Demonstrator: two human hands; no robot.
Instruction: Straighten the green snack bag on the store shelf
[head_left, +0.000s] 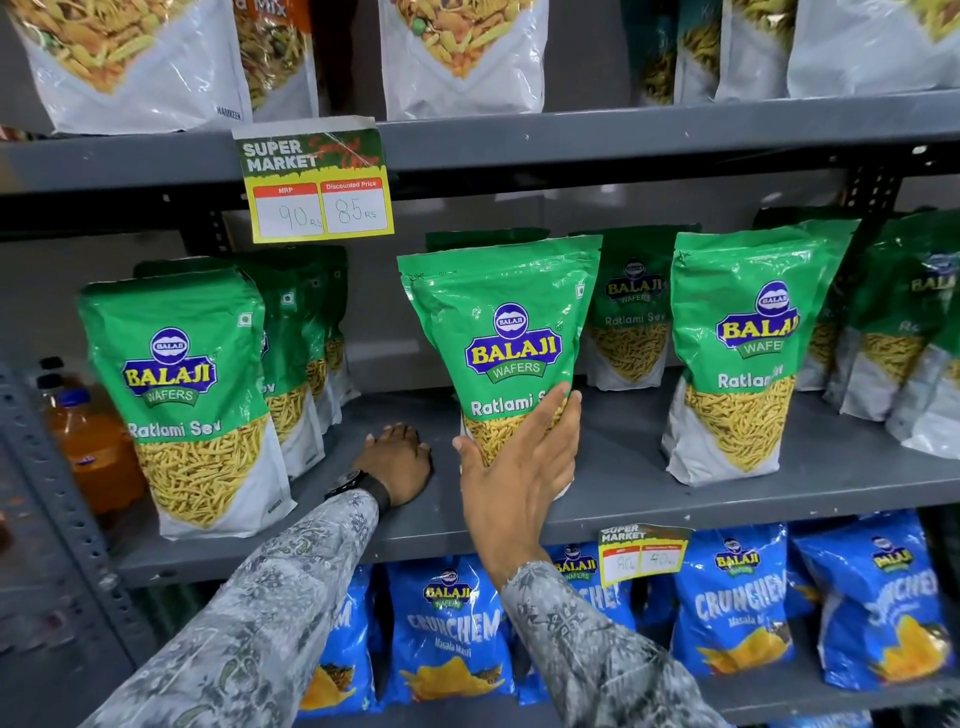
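Head view: a grey metal shelf (675, 483) runs across the frame, its painted face smooth and slightly scuffed, with a perforated upright at the left. Rows of glossy green pouches stand on it, one at the left (187, 400) and one at the right (743, 358), each with crinkled plastic and a clear window of thin yellow strands. Below hang shiny blue snack bags (452, 629); above stand pale grey pouches (462, 57) of mixed snacks.

The green snack bag (501, 332) stands in the middle of the shelf, apart from its neighbours, leaning slightly with its top tipped toward the left. The right hand (511, 467) is spread wide, fingers apart, palm and fingertips pressed against the bag's lower front, thumb on its left edge; it cups the pouch rather than closing round it. The left hand (397, 460) lies flat, palm down on the bare shelf just left of the bag, fingers loosely together, holding nothing. A dark watch (358, 483) sits on that wrist, above a patterned grey sleeve.

A yellow price card (317, 179) hangs from the shelf above.
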